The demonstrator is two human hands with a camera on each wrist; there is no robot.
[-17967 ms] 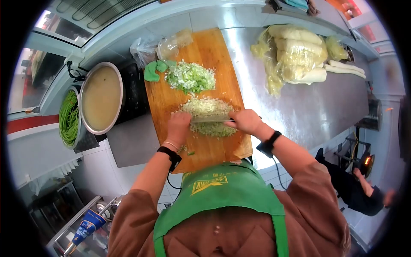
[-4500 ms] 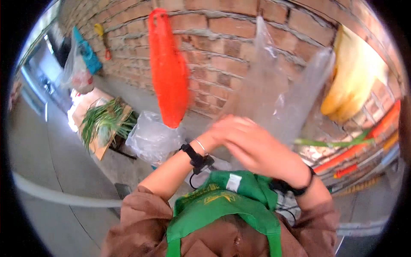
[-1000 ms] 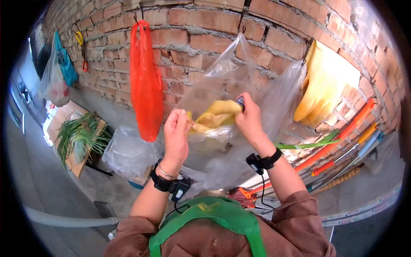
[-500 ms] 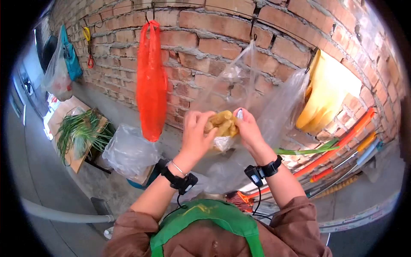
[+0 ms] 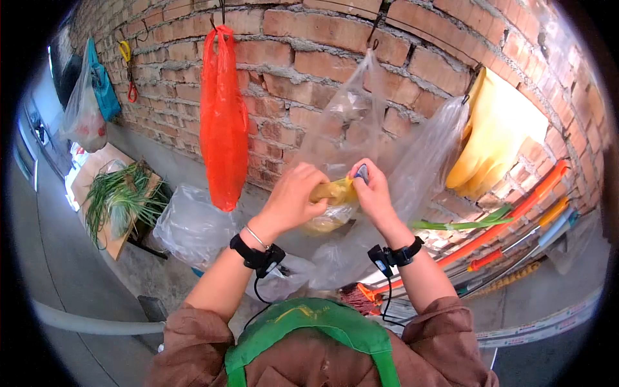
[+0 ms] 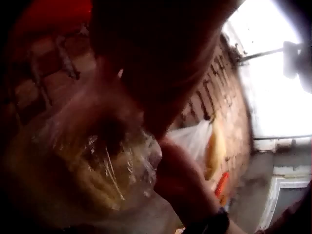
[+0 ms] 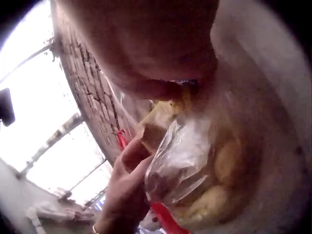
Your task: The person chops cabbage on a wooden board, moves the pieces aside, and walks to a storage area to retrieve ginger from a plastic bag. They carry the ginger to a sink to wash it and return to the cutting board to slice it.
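Note:
Both hands meet in front of the brick wall, at a clear plastic bag (image 5: 327, 222) of knobbly yellowish pieces with yellow film at its top. My left hand (image 5: 291, 198) grips the bag's near left side with curled fingers and thumb. At the top right, my right hand (image 5: 374, 192) pinches the yellow film by a small blue and silver bit (image 5: 362, 173). In the right wrist view the bag (image 7: 183, 156) hangs crinkled, rounded pieces showing through, and the left hand (image 7: 124, 187) holds its edge. The left wrist view is dark; the bag (image 6: 109, 175) fills its lower part.
On wall hooks hang a red bag (image 5: 224, 122), clear bags (image 5: 425, 155), yellow gloves (image 5: 483, 138) and scissors (image 5: 129, 71). Green onions (image 5: 126, 200) lie on a board at left. Long-handled tools (image 5: 516, 219) lean at right, and a bundled clear bag (image 5: 196, 222) sits below.
From cutting-board work indoors, the person has moved to this brick wall. Over the last second the hands came closer together; the yellow film, stretched between them, opened onto the pieces and is now gathered.

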